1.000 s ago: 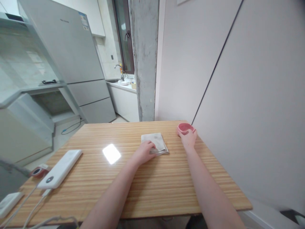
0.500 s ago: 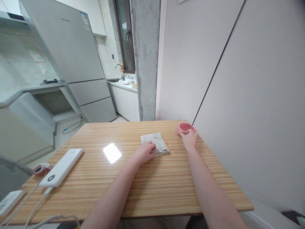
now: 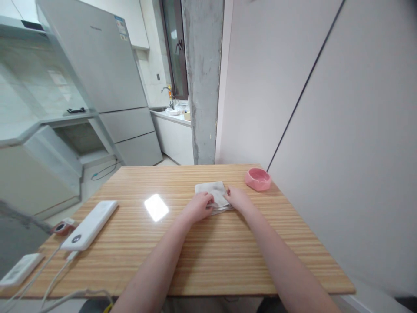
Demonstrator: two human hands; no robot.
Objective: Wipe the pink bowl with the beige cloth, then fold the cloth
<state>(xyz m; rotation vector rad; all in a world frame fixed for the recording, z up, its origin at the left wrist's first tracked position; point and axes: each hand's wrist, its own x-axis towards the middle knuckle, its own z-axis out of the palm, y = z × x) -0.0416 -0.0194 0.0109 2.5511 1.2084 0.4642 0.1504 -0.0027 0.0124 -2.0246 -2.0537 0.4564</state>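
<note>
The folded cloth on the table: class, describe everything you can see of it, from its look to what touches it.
The cloth is pale greyish white and looks like soft, thin fabric. It is folded into a roughly square pad, with layered edges showing at its near right side. It lies flat on the striped wood-look table. The left hand rests on its near left part, covering some of it, and the right hand has its fingertips at the right edge.

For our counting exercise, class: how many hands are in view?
2. The left hand is on the folded cloth; the right hand is at the cloth's right edge. Some fingers are partly hidden.
</note>
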